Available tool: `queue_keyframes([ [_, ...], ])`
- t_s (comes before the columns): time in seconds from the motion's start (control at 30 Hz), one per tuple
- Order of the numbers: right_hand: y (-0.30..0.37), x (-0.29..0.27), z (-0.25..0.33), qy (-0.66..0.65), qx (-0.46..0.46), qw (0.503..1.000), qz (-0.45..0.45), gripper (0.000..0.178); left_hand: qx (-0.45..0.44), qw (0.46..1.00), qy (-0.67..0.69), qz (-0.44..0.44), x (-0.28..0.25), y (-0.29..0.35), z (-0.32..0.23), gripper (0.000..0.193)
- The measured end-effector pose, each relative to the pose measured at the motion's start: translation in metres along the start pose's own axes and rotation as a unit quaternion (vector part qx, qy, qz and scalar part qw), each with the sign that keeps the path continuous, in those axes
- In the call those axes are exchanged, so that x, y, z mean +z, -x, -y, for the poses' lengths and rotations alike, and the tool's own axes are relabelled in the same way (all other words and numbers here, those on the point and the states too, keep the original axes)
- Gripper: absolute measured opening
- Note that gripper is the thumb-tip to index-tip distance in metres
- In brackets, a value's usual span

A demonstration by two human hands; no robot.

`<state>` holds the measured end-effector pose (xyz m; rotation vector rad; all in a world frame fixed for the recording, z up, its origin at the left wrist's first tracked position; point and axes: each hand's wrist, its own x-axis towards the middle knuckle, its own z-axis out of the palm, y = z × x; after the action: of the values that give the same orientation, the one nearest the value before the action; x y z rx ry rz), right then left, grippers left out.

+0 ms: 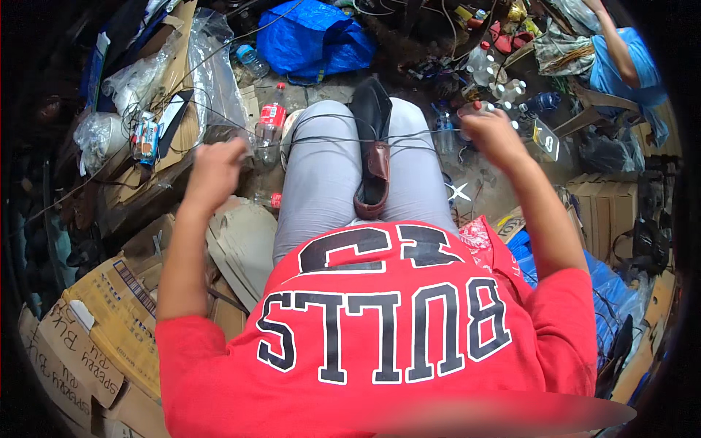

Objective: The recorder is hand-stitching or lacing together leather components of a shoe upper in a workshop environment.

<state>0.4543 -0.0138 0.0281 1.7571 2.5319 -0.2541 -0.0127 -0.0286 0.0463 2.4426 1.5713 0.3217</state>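
While the left hand [217, 171] is clenched around dark cord [321, 139], the strands run from this grip rightward to a brown-and-black shoe [378, 160], which lies between the person's thighs [319, 175]; beyond the shoe, the right hand [496, 137] also grasps cord.
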Motion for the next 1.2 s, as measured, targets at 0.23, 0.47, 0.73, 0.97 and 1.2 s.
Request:
queue_keyframes([
  [0.23,-0.029,-0.024,0.035,-0.776,0.024,0.604,-0.181,0.019,0.003,0.825,0.544,-0.155,-0.043,-0.021,-0.039,0.007],
  [0.47,-0.017,-0.044,0.095,-0.826,-0.207,0.524,0.033,0.021,0.011,0.598,0.79,0.136,-0.044,-0.017,-0.092,0.012],
  [0.73,0.076,0.008,-0.086,-0.25,0.16,0.955,-0.015,0.024,0.018,0.986,-0.136,-0.093,-0.125,0.044,0.015,0.008],
  [0.97,0.288,-0.051,-0.313,0.185,0.593,0.779,0.084,0.036,-0.321,0.792,-0.383,-0.351,-0.256,0.105,0.094,0.035],
  [1.2,0.089,0.029,-0.095,-0.227,0.144,0.961,-0.064,0.037,0.023,0.989,0.096,-0.112,-0.019,-0.015,-0.031,0.031],
])
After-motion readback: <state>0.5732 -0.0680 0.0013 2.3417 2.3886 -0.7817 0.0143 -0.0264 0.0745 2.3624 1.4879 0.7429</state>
